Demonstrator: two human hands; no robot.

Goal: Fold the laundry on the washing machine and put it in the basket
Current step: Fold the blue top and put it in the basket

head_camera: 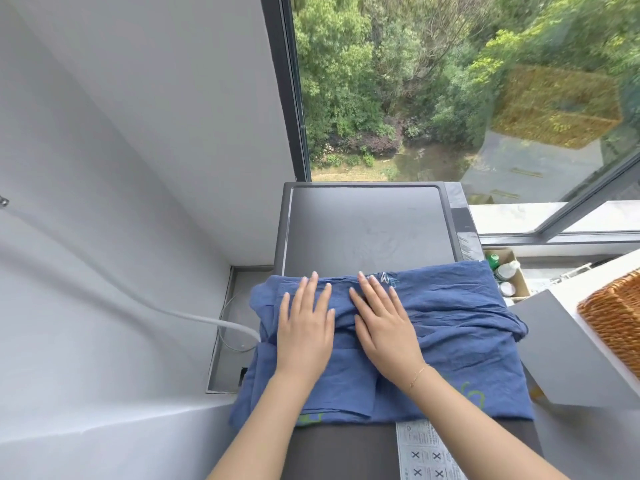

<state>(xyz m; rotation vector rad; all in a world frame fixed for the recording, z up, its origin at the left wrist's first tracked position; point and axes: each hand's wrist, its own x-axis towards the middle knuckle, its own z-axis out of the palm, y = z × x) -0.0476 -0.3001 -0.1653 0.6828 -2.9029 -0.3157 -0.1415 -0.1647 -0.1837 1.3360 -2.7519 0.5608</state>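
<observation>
A blue cloth garment [460, 327] with green and white embroidery lies spread and partly folded across the near half of the grey washing machine top [367, 226]. My left hand [304, 327] lies flat on the cloth's left part, fingers straight. Beside it, my right hand [384, 323] presses flat on the middle of the cloth, fingers spread. A woven wicker basket [613, 317] shows at the right edge, only partly in view.
A white hose [194, 317] runs along the left wall into a recess beside the machine. A cardboard box of bottles [509, 275] stands right of the machine, beside a grey surface [561, 348]. A large window lies straight ahead.
</observation>
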